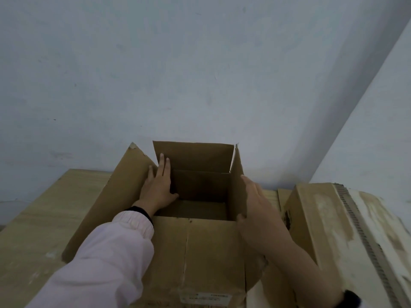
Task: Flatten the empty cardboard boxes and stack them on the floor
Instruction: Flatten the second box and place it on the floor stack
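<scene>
An open brown cardboard box (195, 247) stands upright on a wooden table (31, 218), its top flaps raised and its inside empty. My left hand (158, 187) lies flat, fingers spread, against the inner face of the box's left wall and left flap. My right hand (255, 205) presses on the outside of the right flap, with the thumb hooked over the box's right rim. A shipping label (204, 297) shows on the near flap at the bottom.
A second, worn cardboard box (329, 221) with torn tape lies closed on the table to the right, close to my right forearm. A pale wall (200, 74) rises directly behind the boxes, with a corner at the right.
</scene>
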